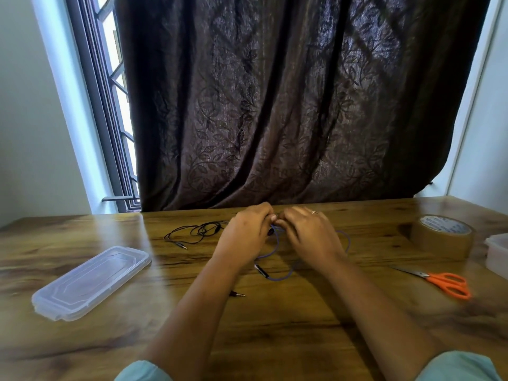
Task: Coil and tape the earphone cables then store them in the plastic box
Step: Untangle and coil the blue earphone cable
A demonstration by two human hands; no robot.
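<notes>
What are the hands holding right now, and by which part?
The left hand and right hand both pinch the purple earphone cable at its far end, fingertips close together. The rest trails loose on the table.

Wooden table, seen from its near edge. A clear plastic lid lies flat at 9 o'clock. A loose tangle of black earphone cable is at 11 o'clock. Loops of purple earphone cable rest near centre. A brown packing tape roll lies flat at 2 o'clock. Closed orange-handled scissors are at 3 o'clock. Beyond them is a plastic box, cut off by the frame edge.
</notes>
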